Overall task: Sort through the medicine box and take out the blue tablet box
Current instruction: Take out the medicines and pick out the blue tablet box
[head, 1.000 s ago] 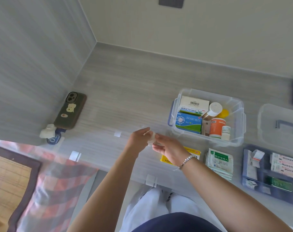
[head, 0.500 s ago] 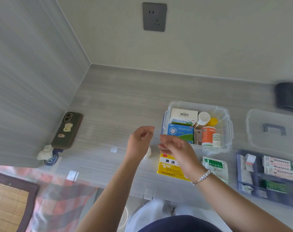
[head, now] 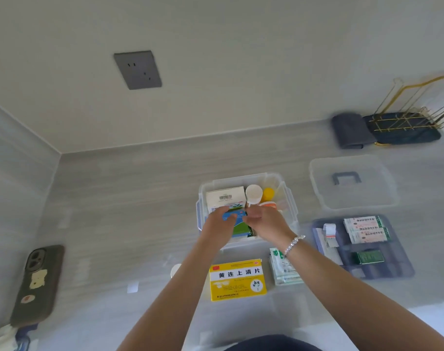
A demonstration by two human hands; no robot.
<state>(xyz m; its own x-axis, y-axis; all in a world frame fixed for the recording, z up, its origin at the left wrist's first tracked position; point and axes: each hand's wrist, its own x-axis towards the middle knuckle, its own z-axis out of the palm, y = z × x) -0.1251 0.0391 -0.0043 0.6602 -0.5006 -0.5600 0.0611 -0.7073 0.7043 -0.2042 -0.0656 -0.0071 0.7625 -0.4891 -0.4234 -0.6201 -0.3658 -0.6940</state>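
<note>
The clear plastic medicine box [head: 292, 209] stands on the grey counter. Inside it the blue and green tablet box [head: 238, 222] lies at the front left, below a white carton [head: 224, 198]. My left hand [head: 219, 225] grips the blue box's left side, thumb over its top. My right hand [head: 265, 221], with a bead bracelet on the wrist, holds its right edge. The blue box is still inside the medicine box. A white-capped bottle [head: 254, 193], a yellow cap [head: 268, 194] and an orange bottle [head: 268, 205] stand behind my right hand.
On the counter lie a yellow carton [head: 237, 279], green-white sachets [head: 283, 271], a small white bottle [head: 175, 270], a blue tray [head: 403, 266] of packets and the clear lid [head: 352, 182]. A phone [head: 38, 285] leans at the left. A folded cloth [head: 350, 130] and wire rack [head: 403, 127] sit far right.
Both hands moved forward from above the counter into the medicine box and closed on the blue tablet box. The small white bottle now stands alone on the counter. The view tilted up.
</note>
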